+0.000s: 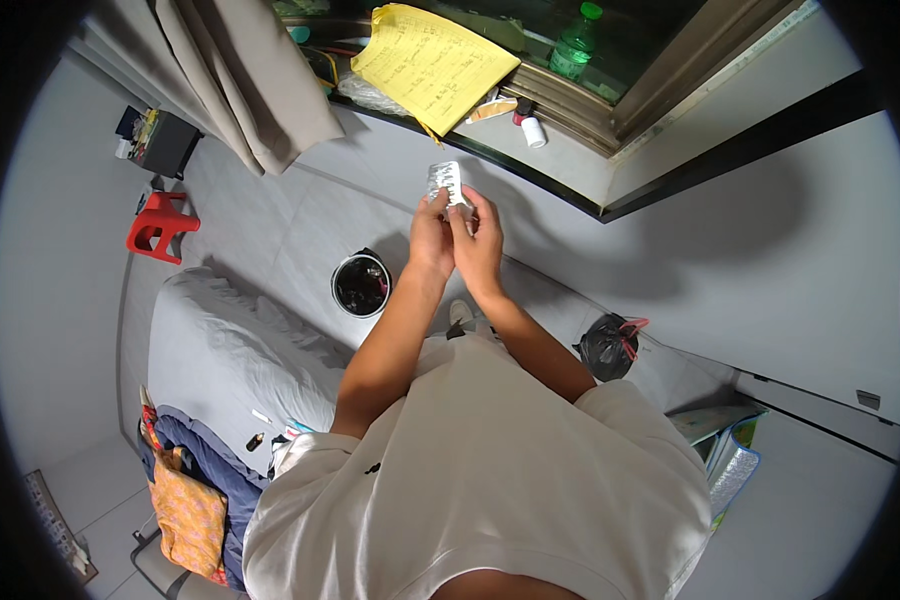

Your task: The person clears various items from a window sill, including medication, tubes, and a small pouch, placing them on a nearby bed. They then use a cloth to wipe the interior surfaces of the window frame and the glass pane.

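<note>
A silvery blister pack (445,177) is held out in front of me, just short of the window sill. My left hand (430,235) is closed on its left side, thumb lying over the foil. On the right side, the fingers of my right hand (480,240) also grip the pack near its lower end. Both hands are close together, wrists nearly touching. The fingers cover the lower part of the pack, and its contents are too small to make out.
On the sill lie a yellow written sheet (432,65), a small white bottle (533,133) and a green bottle (574,45). Below stand a lined bin (361,284), a black rubbish bag (608,347) and a red stool (162,228). A grey-covered bed (220,335) is at left.
</note>
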`<control>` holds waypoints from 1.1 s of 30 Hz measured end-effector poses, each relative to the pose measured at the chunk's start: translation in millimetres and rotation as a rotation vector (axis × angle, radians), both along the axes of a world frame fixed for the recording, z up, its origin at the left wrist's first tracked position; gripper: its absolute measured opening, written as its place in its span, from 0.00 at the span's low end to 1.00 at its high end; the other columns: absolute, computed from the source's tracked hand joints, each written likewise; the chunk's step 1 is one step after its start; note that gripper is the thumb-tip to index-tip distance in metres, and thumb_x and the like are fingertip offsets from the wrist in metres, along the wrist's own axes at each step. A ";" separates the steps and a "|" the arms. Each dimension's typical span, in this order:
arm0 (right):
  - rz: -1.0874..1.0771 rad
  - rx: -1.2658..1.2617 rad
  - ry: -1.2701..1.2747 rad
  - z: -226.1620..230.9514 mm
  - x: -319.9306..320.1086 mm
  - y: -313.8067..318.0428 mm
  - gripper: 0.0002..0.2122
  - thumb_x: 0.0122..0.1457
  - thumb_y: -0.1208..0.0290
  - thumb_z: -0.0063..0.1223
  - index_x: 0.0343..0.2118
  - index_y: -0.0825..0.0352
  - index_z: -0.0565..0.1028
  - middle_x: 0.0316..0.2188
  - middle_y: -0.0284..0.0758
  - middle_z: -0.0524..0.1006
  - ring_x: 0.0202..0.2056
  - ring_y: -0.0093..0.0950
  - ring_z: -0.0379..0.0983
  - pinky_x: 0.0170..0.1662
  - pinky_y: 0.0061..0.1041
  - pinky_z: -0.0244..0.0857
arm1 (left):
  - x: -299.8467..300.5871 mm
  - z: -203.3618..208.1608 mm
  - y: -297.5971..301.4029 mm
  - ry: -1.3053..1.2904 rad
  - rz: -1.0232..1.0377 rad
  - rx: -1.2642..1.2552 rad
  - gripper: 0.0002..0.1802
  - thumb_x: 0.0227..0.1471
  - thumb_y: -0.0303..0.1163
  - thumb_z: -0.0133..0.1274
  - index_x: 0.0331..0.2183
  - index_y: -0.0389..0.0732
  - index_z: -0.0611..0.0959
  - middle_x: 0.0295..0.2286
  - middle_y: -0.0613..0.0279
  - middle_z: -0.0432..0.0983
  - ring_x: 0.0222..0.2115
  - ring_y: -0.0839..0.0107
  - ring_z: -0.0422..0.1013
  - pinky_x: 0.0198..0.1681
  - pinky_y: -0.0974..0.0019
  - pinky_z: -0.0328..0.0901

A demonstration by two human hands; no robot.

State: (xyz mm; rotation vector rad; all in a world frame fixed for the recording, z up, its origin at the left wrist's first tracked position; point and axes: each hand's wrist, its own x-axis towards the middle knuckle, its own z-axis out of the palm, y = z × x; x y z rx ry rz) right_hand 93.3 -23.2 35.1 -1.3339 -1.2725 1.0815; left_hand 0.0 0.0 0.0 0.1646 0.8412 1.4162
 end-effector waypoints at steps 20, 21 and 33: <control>-0.237 0.415 -0.888 43.8 79.0 143.4 0.28 0.51 0.58 0.64 0.54 0.62 0.69 0.48 0.44 0.71 0.50 0.46 0.68 0.50 0.42 0.65 | -10.0 29.9 5.7 -0.493 0.110 -0.095 0.12 0.62 0.28 0.44 0.44 0.31 0.71 0.38 0.47 0.74 0.40 0.58 0.75 0.51 0.52 0.71; -0.191 0.383 -0.940 43.8 79.4 147.0 0.28 0.51 0.57 0.63 0.54 0.62 0.69 0.47 0.44 0.71 0.49 0.46 0.69 0.48 0.43 0.67 | -9.9 29.7 4.7 -0.497 0.105 -0.100 0.12 0.62 0.28 0.44 0.45 0.31 0.70 0.38 0.47 0.74 0.40 0.58 0.75 0.51 0.52 0.71; -0.245 0.454 -0.849 22.8 84.6 166.3 0.10 0.53 0.68 0.56 0.38 0.58 0.71 0.35 0.39 0.76 0.37 0.43 0.74 0.34 0.44 0.67 | -17.3 33.3 -3.5 -0.482 0.122 -0.097 0.13 0.62 0.28 0.44 0.46 0.30 0.70 0.39 0.47 0.74 0.41 0.58 0.74 0.50 0.54 0.72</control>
